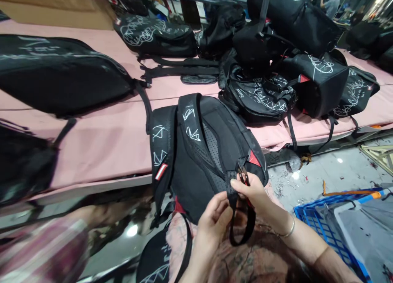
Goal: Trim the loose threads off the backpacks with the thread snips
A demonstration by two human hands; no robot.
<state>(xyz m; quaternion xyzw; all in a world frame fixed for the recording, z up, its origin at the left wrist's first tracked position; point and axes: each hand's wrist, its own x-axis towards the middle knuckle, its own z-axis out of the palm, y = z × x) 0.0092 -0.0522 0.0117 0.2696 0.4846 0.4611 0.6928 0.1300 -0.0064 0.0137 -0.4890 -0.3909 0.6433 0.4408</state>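
A black backpack [211, 152] lies at the table's front edge, its padded back and two shoulder straps upward, with white scribbles on the straps. At its lower end my left hand [216, 213] is closed, its fingertips pinching the black webbing strap [242, 238], which hangs in a loop. My right hand [253, 193] is closed around what looks like a small pair of scissors [243, 173], partly hidden by the fingers. The right thumb presses on the strap end beside the left fingertips. A red triangular patch [254, 159] shows on the bag beside the right hand.
Several black bags with white scribbles, such as this one [258, 98], lie on the pink-covered table [110, 135]. A large black bag [61, 78] sits at left. A blue basket [325, 229] stands at lower right. A person's checked sleeve [46, 250] is at lower left.
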